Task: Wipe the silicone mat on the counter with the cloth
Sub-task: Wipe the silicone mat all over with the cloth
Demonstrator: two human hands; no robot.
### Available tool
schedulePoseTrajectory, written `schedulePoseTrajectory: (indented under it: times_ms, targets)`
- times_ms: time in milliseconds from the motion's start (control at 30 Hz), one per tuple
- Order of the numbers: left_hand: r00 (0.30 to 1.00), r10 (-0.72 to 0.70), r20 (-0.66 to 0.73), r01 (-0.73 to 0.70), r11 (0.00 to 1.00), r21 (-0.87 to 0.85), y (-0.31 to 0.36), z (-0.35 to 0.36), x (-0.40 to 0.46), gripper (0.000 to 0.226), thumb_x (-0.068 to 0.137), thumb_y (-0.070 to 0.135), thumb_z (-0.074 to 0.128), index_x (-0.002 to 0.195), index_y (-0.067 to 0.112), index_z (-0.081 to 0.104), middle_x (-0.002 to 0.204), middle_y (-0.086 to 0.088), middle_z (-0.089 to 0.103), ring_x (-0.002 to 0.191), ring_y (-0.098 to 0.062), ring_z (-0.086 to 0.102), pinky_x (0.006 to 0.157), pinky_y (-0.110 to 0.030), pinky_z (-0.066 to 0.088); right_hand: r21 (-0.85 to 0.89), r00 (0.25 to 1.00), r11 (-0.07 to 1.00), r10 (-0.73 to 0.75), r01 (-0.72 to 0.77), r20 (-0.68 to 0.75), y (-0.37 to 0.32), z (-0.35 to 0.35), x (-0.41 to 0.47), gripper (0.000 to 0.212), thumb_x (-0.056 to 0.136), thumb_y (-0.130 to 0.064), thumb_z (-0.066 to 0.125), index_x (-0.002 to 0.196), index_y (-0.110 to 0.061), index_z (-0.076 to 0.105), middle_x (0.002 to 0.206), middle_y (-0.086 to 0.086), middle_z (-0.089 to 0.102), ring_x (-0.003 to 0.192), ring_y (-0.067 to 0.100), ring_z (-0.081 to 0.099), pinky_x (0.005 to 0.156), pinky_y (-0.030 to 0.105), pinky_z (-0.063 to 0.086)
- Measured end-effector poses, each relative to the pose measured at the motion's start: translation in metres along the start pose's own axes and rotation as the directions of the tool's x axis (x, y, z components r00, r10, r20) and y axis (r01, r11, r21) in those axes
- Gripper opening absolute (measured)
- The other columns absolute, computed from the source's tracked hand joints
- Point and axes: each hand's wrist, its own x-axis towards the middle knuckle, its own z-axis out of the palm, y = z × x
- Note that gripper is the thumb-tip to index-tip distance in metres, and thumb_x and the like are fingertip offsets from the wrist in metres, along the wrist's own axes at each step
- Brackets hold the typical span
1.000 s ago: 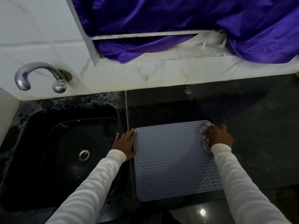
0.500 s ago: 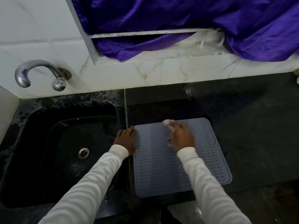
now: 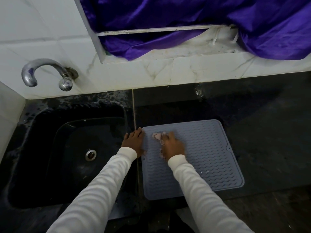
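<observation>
your right hand (image 3: 173,146) sits on the far left part of the grey silicone mat (image 3: 207,158), fingers curled over a bunched pale pink cloth (image 3: 157,136); the cloth pokes out ahead of and beside the knuckles, pressed onto the mat's wavy ribs. your left hand (image 3: 133,142) lies flat with fingers straight and close together, along the mat's left edge, fingertips at the far left corner, palm partly on the dark worktop (image 3: 260,125). the mat lies flat on the worktop, just right of the seam beside the black sink (image 3: 50,132), its near edge close to the worktop's front. a few small wet specks show on the mat near your right sleeve (image 3: 198,190). chrome tap (image 3: 43,72) on the white tiled wall above the sink. purple fabric (image 3: 185,17) hangs over the window ledge behind.
</observation>
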Motion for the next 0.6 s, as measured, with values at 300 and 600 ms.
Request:
schedulePoseTrajectory:
  times_ms: [300, 600]
  targets:
    - [1.000, 0.008, 0.030, -0.007, 1.000, -0.030, 0.000, -0.001, 0.000, 0.103, 0.082, 0.048, 0.069, 0.156, 0.018, 0.005, 0.163, 0.000, -0.002, 0.149, -0.023, 0.011, 0.121, -0.049, 0.008, 0.072, 0.881, 0.894, 0.448, -0.442, -0.152, 0.163, -0.038, 0.007, 0.029, 0.095, -0.029, 0.048, 0.120, -0.018, 0.057, 0.120, 0.014, 0.048, 0.090, 0.039, 0.063, 0.077, 0.042, 0.049]
    - [1.000, 0.007, 0.005, -0.007, 1.000, -0.021, 0.000, 0.002, 0.001, 0.101, 0.083, 0.047, 0.068, 0.156, 0.018, 0.006, 0.163, -0.001, 0.000, 0.148, -0.025, 0.012, 0.121, -0.050, 0.009, 0.154, 0.829, 0.853, 0.521, -0.499, -0.202, 0.196, -0.051, 0.006, 0.029, 0.091, -0.019, 0.049, 0.118, -0.017, 0.060, 0.114, 0.018, 0.047, 0.083, 0.045, 0.060, 0.074, 0.046, 0.048]
